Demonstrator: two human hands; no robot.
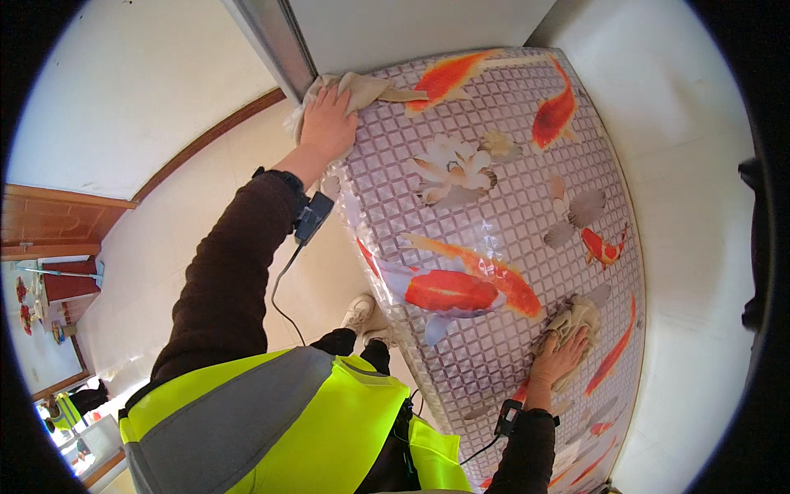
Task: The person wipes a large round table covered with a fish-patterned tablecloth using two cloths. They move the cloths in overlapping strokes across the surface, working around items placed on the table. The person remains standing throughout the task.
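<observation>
**Two cloths at opposite ends of the fish-patterned table**

The left hand (327, 125) presses flat, fingers spread, on a beige crumpled cloth (366, 89) at the far left corner of the glossy grid-patterned table cover (502, 222). The right hand (561, 358) lies on a smaller tan rag (578, 317) near the right edge, so the table's long axis runs between them.

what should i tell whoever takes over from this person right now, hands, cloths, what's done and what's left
Left hand: flat on a beige cloth at the far left corner of the table.
Right hand: pressing a second small cloth on the table near the right edge.
Table cover: glossy grid pattern with orange fish and flowers, nothing else lying on it.
Done: cannot tell which parts have been wiped; no dirt or wet streaks show.
Left: probably the middle stretch between the two hands, then the far right end.
</observation>
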